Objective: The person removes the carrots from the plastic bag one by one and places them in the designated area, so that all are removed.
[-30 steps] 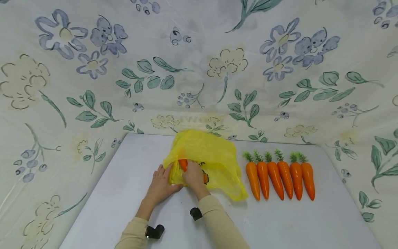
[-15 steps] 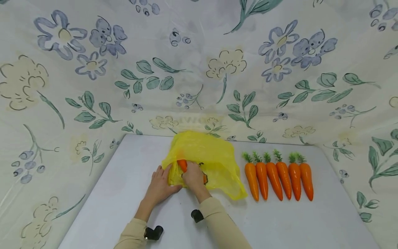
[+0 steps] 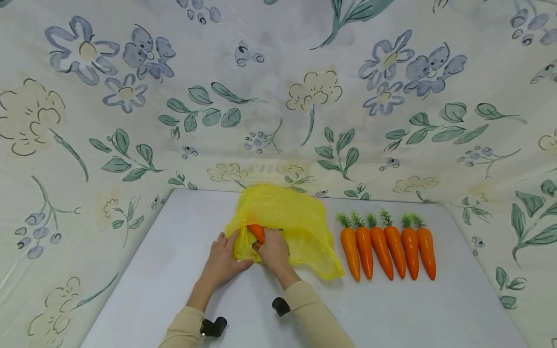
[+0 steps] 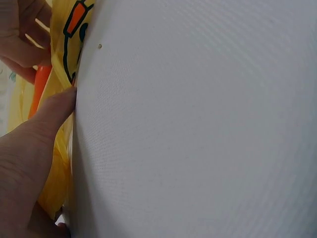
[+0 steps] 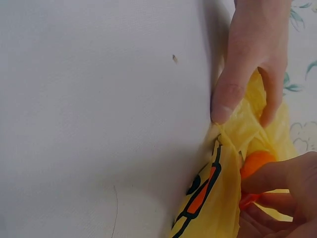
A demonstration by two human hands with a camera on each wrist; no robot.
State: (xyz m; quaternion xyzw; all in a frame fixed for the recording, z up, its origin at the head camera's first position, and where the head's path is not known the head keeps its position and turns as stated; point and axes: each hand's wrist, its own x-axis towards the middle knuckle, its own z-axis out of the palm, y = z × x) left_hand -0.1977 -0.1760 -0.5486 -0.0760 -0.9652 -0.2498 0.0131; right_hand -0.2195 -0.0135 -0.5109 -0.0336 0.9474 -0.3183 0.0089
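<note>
A thin yellow plastic bag (image 3: 283, 208) lies on its side on the white table, its mouth facing the person. At the bag's left side the left hand (image 3: 223, 258) rests with fingers spread, its thumb (image 4: 59, 106) pressing the bag's lower edge to the table. Reaching into the mouth, the right hand (image 3: 275, 249) grips an orange carrot (image 3: 257, 233) with curled fingers. Part of that carrot shows beside the fingers (image 5: 270, 176) in the right wrist view; its far part is under the yellow plastic. A black-outlined print (image 5: 200, 193) marks the bag.
Several orange carrots (image 3: 382, 251) with green tops lie side by side in a row, right of the bag. The white table (image 3: 174, 232) ends at a flower-patterned cloth (image 3: 270, 106) behind it. A small black camera (image 3: 213, 327) sits at each wrist.
The right hand has shifted slightly rightward, covering the orange part of the bag's print seen before. The left hand and row of carrots stay put; the head view has drifted a little.
</note>
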